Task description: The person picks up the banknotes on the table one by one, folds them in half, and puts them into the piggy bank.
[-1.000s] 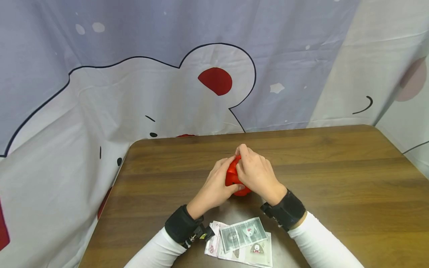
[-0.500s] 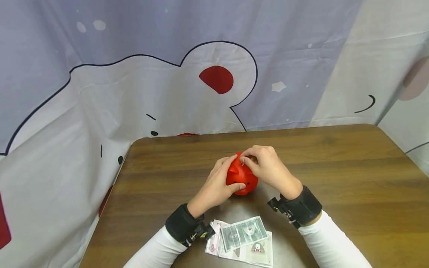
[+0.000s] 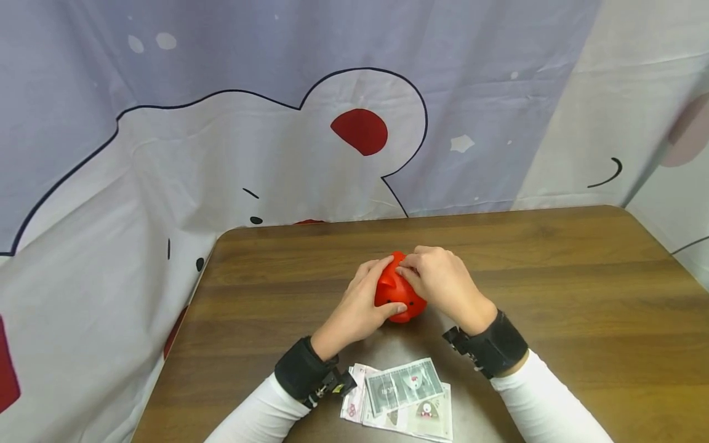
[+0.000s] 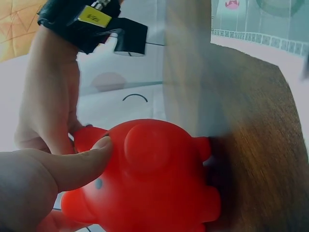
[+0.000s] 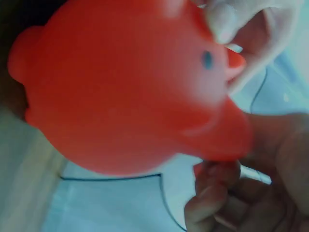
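A red piggy bank (image 3: 403,294) stands on the wooden table, its snout (image 4: 147,147) turned toward me. My left hand (image 3: 359,304) grips its left side, thumb on the face beside an eye and fingers reaching over the top. Above the pig's back, my right hand (image 3: 443,284) has its fingertips bent together, close against the top. A thin pale strip, apparently a folded banknote (image 5: 256,175), shows between the right fingers in the right wrist view. The slot itself is hidden by the hands. Near the front lie several loose banknotes (image 3: 410,397), overlapping.
The wooden table (image 3: 565,295) extends widely to the right and ends at a rounded far edge. Behind it hangs a patterned curtain (image 3: 476,92). Both wrists wear black bands with small cameras, the left one (image 3: 304,369) close beside the banknotes.
My right hand has moved right from over the pig, uncovering its face, then slightly lower against its top. A small tip seen in its fingers is now hidden in the head view. The left hand keeps still.
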Demonstrator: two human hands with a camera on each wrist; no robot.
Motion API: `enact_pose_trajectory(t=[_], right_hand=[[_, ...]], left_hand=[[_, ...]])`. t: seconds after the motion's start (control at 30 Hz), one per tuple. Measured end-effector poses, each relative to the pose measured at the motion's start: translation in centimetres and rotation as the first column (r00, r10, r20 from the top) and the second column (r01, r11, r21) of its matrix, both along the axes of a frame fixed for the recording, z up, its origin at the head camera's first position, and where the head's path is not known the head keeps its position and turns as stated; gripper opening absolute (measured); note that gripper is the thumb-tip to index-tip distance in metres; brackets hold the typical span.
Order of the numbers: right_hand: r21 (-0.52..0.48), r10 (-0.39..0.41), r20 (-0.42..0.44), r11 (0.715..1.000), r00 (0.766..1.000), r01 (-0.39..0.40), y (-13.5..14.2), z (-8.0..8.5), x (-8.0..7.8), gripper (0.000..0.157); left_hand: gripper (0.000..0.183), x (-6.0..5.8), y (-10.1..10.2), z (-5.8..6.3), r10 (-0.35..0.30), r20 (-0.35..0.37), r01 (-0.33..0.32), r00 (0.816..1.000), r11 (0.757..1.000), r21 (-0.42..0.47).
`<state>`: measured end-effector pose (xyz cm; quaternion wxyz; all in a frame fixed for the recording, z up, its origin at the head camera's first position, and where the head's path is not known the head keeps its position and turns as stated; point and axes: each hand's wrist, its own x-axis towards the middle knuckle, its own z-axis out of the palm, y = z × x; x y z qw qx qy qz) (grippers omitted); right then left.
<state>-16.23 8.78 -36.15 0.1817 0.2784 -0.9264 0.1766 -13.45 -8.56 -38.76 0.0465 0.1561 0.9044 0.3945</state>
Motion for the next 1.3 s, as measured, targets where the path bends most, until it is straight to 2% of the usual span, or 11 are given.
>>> enact_pose_trajectory(t=[0.13, 0.3, 0.4, 0.5, 0.57, 0.73, 0.8, 0.87, 0.97, 1.07, 1.3], right_hand=[[0.123, 0.07, -0.038, 0.99, 0.997, -0.065, 0.3, 0.8, 0.7, 0.005], [0.13, 0.102, 0.013, 0.986, 0.995, -0.102, 0.8, 1.5, 1.1, 0.007], [0.085, 0.1, 0.026, 0.991, 0.995, -0.102, 0.9, 2.1, 1.3, 0.005], [0.017, 0.129, 0.01, 0.991, 0.992, -0.13, 1.3, 3.0, 1.9, 0.004], [-0.029, 0.182, -0.007, 0.983, 0.983, -0.182, 1.6, 3.6, 2.5, 0.004], [-0.077, 0.38, -0.023, 0.922, 0.925, -0.381, 1.6, 4.7, 4.6, 0.008], [-0.042, 0.437, -0.008, 0.898, 0.899, -0.437, 1.3, 4.6, 5.7, 0.008], [0.013, 0.468, 0.027, 0.884, 0.883, -0.468, 1.0, 4.1, 6.8, 0.01], [0.111, 0.475, 0.121, 0.866, 0.872, -0.487, 1.0, 2.8, 8.1, 0.013], [0.161, 0.466, 0.209, 0.851, 0.86, -0.5, 1.4, 1.1, 9.0, 0.011], [0.215, 0.309, 0.291, 0.901, 0.905, -0.377, 2.9, -3.1, 10.2, 0.045]], left_hand=[[0.08, 0.1, 0.0, 0.0, 0.009, 0.012, -0.009, 1.0, 1.0, -0.004], [0.081, 0.1, 0.0, 0.1, 0.007, 0.013, -0.007, 1.0, 1.0, -0.021], [0.085, 0.3, 0.0, 0.4, -0.006, -0.031, 0.005, 1.0, 0.998, -0.058], [0.088, 1.1, -0.2, 1.5, 0.0, -0.149, -0.017, 0.989, 0.994, -0.112], [0.085, 2.2, -0.3, 2.9, 0.011, -0.275, -0.052, 0.961, 0.988, -0.144], [0.052, 6.2, -0.8, 6.0, 0.001, -0.566, -0.122, 0.825, 0.977, -0.176], [0.04, 7.6, -1.0, 6.2, -0.028, -0.589, -0.111, 0.808, 0.974, -0.198], [0.038, 8.6, -1.3, 5.5, -0.068, -0.561, -0.079, 0.825, 0.969, -0.235], [0.045, 9.6, -1.8, 3.3, -0.138, -0.432, -0.003, 0.891, 0.951, -0.31], [0.053, 10.3, -2.2, 0.8, -0.195, -0.312, 0.062, 0.93, 0.919, -0.39], [0.071, 11.1, -2.8, -2.7, -0.251, -0.209, 0.106, 0.945, 0.841, -0.53]])
